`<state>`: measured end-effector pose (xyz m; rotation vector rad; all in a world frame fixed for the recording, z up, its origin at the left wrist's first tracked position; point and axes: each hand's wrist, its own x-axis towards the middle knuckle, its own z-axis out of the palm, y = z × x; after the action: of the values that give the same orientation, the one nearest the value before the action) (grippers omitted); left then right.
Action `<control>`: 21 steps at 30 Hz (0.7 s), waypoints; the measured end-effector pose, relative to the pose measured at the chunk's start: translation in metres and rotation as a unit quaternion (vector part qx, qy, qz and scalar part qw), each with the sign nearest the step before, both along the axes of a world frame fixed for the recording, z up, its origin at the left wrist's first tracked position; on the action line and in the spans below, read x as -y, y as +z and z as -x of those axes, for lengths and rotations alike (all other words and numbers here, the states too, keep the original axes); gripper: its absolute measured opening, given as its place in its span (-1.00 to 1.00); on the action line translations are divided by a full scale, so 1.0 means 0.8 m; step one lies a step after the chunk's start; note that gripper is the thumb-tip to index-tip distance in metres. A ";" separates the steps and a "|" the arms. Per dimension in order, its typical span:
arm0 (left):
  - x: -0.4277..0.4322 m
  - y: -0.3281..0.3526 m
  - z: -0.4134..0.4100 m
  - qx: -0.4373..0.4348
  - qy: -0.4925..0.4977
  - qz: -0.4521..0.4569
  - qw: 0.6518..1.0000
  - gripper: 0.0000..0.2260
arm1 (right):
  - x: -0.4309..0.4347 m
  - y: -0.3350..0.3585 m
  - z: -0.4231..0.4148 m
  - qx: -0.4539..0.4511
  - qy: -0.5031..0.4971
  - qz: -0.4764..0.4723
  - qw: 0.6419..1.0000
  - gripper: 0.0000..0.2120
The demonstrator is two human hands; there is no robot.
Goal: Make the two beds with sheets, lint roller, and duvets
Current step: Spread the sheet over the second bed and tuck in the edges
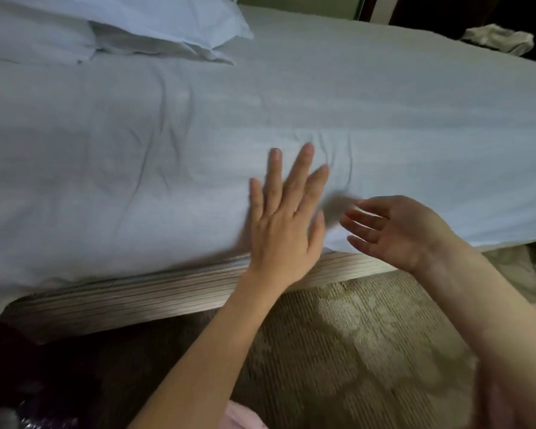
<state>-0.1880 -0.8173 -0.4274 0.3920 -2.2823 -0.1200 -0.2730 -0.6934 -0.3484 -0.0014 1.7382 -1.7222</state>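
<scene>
Two bare forearms reach in from the near edge, the left one from the bottom centre and the right one from the bottom right, with a scrap of pink fabric (242, 416) just beside the left elbow.

The bed (143, 294) fills the far half of the scene, its striped mattress side showing along the near edge. A pale blue sheet (121, 144) covers its top from left to right. It hangs over the near edge at the left and is creased in the middle and just beyond the fingers. Patterned carpet (353, 351) lies between the bed and the person. Two pale blue pillows (130, 23) lie at the far left, one overlapping the other. A crumpled light cloth (498, 38) lies in the dark at the far right, past the bed's far edge. Another bundle of fabric (514, 261) lies on the floor at the right, near the bed.

The left hand (283, 224) lies palm down on the sheet near the bed's near edge, fingers straight and spread. The right hand (396, 227) hangs just right of it over the same edge, palm turned up and leftward, fingers loosely extended and slightly apart, holding nothing. Its fingertips are blurred.
</scene>
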 end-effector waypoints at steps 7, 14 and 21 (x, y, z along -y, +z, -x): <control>-0.026 -0.075 0.047 0.286 -0.231 -0.059 0.928 -0.64 | -0.069 -0.063 0.042 0.079 -0.017 -0.073 0.994 -0.92; -0.108 -0.064 0.110 0.161 -0.094 -0.130 0.974 -0.69 | -0.139 -0.081 0.230 0.214 -0.164 -0.103 0.957 -0.84; -0.148 -0.047 0.165 0.225 -0.019 -0.318 0.921 -0.69 | -0.180 -0.071 0.351 0.217 -0.061 -0.061 0.972 -0.81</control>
<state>-0.3198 -0.6990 -0.4653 0.7701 -2.6637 -0.8880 -0.5538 -0.5491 -0.4049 0.5090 1.5332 -1.5512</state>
